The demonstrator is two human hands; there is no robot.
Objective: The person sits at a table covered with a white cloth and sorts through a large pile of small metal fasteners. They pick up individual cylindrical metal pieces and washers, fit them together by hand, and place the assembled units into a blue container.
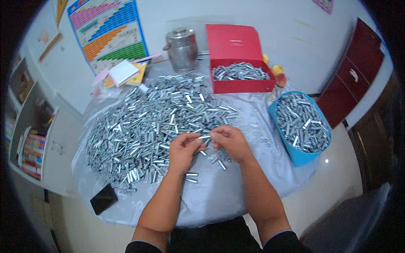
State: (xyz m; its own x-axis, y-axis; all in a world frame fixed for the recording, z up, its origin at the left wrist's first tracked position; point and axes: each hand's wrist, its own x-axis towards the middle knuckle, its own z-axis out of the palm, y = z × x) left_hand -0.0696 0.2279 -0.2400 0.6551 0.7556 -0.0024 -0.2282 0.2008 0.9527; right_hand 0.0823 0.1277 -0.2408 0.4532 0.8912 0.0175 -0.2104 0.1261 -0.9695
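Over the near part of the pile, my left hand pinches a short silvery metal tube between thumb and fingers. Its right end meets the fingertips of my right hand, which are closed together; whatever they hold is too small to make out. A large heap of similar metal tubes spreads to the left and beyond my hands. Several loose tubes lie below my right hand, and small metal rings are scattered to its right.
A blue bin full of metal parts stands right of the table. At the back are an open red box holding more parts and a steel canister. Papers lie back left; a black phone sits near the front-left edge.
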